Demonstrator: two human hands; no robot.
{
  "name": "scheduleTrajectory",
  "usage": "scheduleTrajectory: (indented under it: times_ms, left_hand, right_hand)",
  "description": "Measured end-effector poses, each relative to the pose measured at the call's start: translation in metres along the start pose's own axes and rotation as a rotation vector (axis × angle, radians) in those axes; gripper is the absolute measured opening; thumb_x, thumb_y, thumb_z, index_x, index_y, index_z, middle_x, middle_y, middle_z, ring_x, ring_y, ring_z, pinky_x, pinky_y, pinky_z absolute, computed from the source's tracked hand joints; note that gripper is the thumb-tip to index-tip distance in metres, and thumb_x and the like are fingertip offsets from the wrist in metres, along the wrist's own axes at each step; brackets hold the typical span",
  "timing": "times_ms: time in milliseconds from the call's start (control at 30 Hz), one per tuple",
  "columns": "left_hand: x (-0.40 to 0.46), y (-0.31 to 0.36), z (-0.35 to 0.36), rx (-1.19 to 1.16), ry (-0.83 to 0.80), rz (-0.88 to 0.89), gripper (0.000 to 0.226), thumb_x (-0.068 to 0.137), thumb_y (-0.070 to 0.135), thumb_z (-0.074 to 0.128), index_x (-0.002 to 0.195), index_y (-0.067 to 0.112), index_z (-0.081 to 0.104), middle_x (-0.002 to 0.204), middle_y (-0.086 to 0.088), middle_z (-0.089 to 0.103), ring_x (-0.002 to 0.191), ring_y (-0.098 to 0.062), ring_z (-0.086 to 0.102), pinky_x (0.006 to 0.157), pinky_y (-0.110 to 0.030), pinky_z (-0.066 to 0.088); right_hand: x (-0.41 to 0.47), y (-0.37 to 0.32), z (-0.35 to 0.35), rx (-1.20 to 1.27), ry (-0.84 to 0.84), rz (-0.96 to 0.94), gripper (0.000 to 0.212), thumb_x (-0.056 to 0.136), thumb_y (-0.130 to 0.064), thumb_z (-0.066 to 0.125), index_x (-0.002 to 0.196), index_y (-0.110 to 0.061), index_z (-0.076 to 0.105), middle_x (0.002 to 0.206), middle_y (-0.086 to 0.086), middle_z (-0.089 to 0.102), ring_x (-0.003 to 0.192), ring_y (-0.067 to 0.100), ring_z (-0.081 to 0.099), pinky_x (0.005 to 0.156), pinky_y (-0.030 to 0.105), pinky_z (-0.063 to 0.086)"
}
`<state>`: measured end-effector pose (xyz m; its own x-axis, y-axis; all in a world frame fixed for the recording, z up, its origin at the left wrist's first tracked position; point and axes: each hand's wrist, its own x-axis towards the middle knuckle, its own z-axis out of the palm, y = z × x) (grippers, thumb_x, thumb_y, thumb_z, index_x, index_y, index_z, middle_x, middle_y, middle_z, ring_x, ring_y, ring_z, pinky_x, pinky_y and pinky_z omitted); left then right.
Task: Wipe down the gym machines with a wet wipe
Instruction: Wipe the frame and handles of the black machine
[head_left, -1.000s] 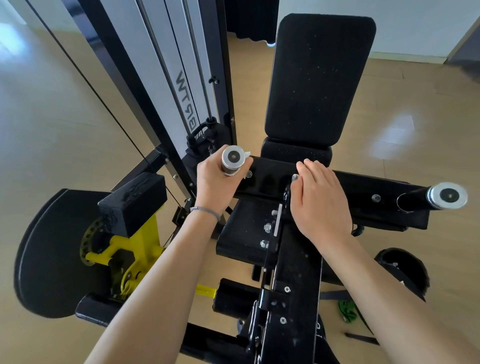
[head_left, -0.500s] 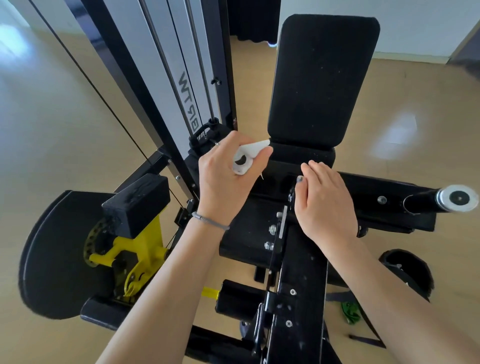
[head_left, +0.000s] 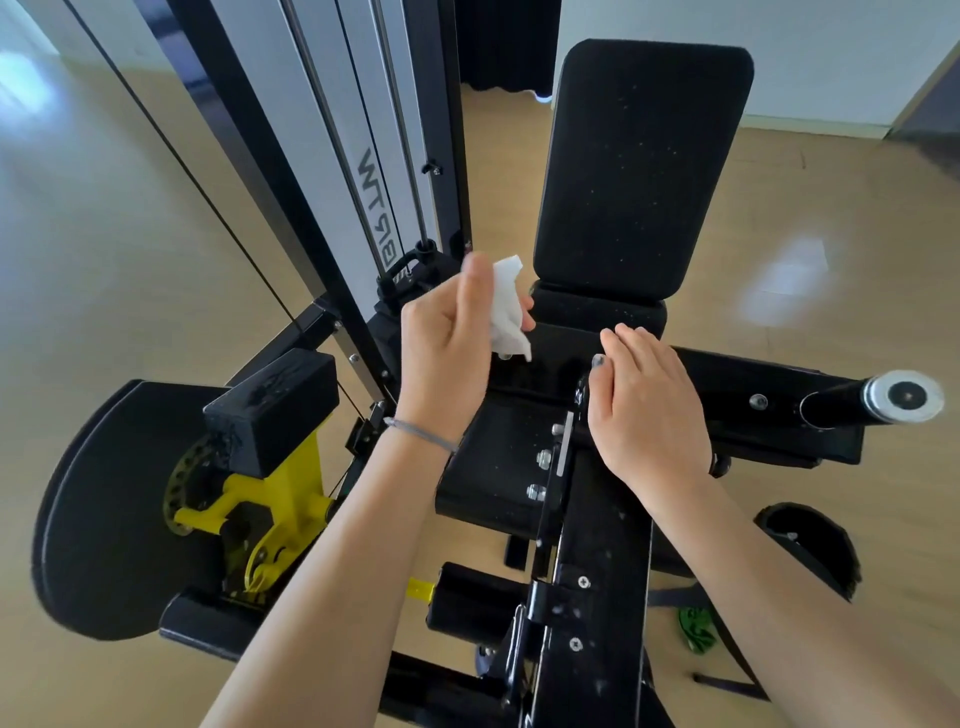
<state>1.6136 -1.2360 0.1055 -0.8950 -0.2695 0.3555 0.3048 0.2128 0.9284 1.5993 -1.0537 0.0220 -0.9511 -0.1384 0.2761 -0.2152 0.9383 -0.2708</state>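
A black gym machine fills the view, with a padded backrest (head_left: 641, 166) and a black cross frame (head_left: 737, 384) below it. My left hand (head_left: 447, 353) holds a crumpled white wet wipe (head_left: 506, 312), raised just above the left end of the frame; the left handle end is hidden behind hand and wipe. My right hand (head_left: 644, 410) lies flat with straight fingers on the centre of the frame. The right handle's silver end cap (head_left: 906, 397) sticks out at the right.
A weight-stack tower (head_left: 363, 156) with cables rises at the back left. A black block pad (head_left: 272, 410) and yellow pivot bracket (head_left: 270, 514) sit at the lower left beside a round black disc (head_left: 98, 509). Wooden floor surrounds the machine. A green item (head_left: 696, 629) lies on the floor.
My left hand has come off the left handle's silver end cap and lifted up with the wipe, which now shows between thumb and fingers. My right hand stays put.
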Motion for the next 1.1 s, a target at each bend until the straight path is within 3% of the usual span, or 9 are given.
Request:
scheduleTrajectory:
  times_ms: [133, 267, 400, 600, 700, 767, 900, 1000, 1100]
  left_hand:
    - [0.006, -0.011, -0.01, -0.185, -0.062, -0.167, 0.059, 0.11, 0.027, 0.03, 0.072, 0.004, 0.068, 0.08, -0.013, 0.073, 0.092, -0.03, 0.069, 0.087, -0.03, 0.052]
    - [0.003, -0.035, -0.017, -0.251, -0.029, -0.307, 0.06, 0.1, 0.045, 0.051, 0.094, -0.013, 0.062, 0.101, -0.038, 0.061, 0.095, -0.039, 0.058, 0.1, -0.062, 0.042]
    - [0.004, -0.017, -0.012, -0.226, 0.043, -0.168, 0.026, 0.108, 0.017, 0.037, 0.12, 0.006, 0.057, 0.118, -0.023, 0.063, 0.11, -0.04, 0.061, 0.09, -0.037, 0.054]
    - [-0.004, -0.017, -0.005, -0.102, -0.03, -0.118, 0.062, 0.108, 0.034, 0.018, 0.091, 0.007, 0.071, 0.104, -0.008, 0.074, 0.102, -0.02, 0.067, 0.094, -0.024, 0.047]
    - [-0.006, -0.024, -0.006, -0.085, -0.044, -0.122, 0.075, 0.102, 0.06, 0.019, 0.093, 0.008, 0.072, 0.102, -0.007, 0.074, 0.101, -0.022, 0.067, 0.098, -0.033, 0.048]
    - [-0.006, -0.021, -0.007, -0.019, -0.075, -0.034, 0.078, 0.095, 0.071, 0.028, 0.094, 0.006, 0.069, 0.096, -0.011, 0.072, 0.094, -0.026, 0.067, 0.089, -0.037, 0.052]
    - [-0.01, -0.006, -0.005, 0.097, -0.057, 0.17, 0.06, 0.082, 0.057, 0.062, 0.097, -0.001, 0.054, 0.081, -0.014, 0.065, 0.074, -0.035, 0.064, 0.066, -0.052, 0.052]
    - [-0.007, -0.005, -0.002, 0.179, -0.014, 0.205, 0.07, 0.077, 0.067, 0.068, 0.092, 0.0, 0.055, 0.081, -0.006, 0.067, 0.071, -0.025, 0.066, 0.064, -0.046, 0.054]
    - [-0.012, -0.006, -0.004, 0.188, -0.047, 0.156, 0.059, 0.077, 0.048, 0.078, 0.102, 0.001, 0.053, 0.092, -0.007, 0.063, 0.081, -0.02, 0.063, 0.072, -0.035, 0.055]
  right_hand:
    - [0.0, -0.002, -0.001, 0.007, -0.005, 0.01, 0.056, 0.107, -0.036, 0.022, 0.146, -0.009, 0.053, 0.15, 0.009, 0.053, 0.145, 0.025, 0.041, 0.123, 0.042, 0.03]
    - [0.0, -0.002, -0.002, -0.019, -0.02, 0.001, 0.056, 0.109, -0.035, 0.02, 0.148, -0.01, 0.05, 0.152, 0.008, 0.051, 0.146, 0.024, 0.039, 0.124, 0.042, 0.029]
    - [0.001, -0.001, 0.0, 0.005, -0.008, 0.005, 0.056, 0.108, -0.034, 0.021, 0.146, -0.009, 0.053, 0.15, 0.009, 0.053, 0.145, 0.025, 0.041, 0.123, 0.043, 0.03]
    - [0.001, -0.002, -0.001, 0.007, -0.004, 0.009, 0.058, 0.107, -0.036, 0.02, 0.145, -0.009, 0.053, 0.149, 0.009, 0.054, 0.144, 0.025, 0.042, 0.122, 0.043, 0.031]
    - [0.001, -0.002, -0.001, -0.01, -0.01, 0.003, 0.059, 0.107, -0.037, 0.018, 0.146, -0.009, 0.053, 0.149, 0.008, 0.054, 0.145, 0.024, 0.042, 0.122, 0.043, 0.031]
    - [0.001, -0.002, -0.001, -0.002, -0.013, 0.004, 0.059, 0.107, -0.037, 0.018, 0.146, -0.009, 0.052, 0.15, 0.008, 0.053, 0.145, 0.024, 0.041, 0.123, 0.042, 0.03]
    - [0.0, -0.002, -0.001, 0.018, -0.005, 0.01, 0.051, 0.109, -0.032, 0.027, 0.146, -0.009, 0.053, 0.15, 0.009, 0.053, 0.145, 0.025, 0.041, 0.123, 0.042, 0.03]
    - [0.0, -0.001, 0.0, 0.015, -0.001, 0.006, 0.05, 0.109, -0.033, 0.028, 0.145, -0.009, 0.053, 0.15, 0.01, 0.054, 0.145, 0.026, 0.042, 0.123, 0.042, 0.03]
    - [0.001, -0.001, -0.001, 0.012, 0.006, 0.007, 0.054, 0.108, -0.035, 0.024, 0.145, -0.009, 0.053, 0.149, 0.01, 0.054, 0.145, 0.026, 0.042, 0.123, 0.042, 0.03]
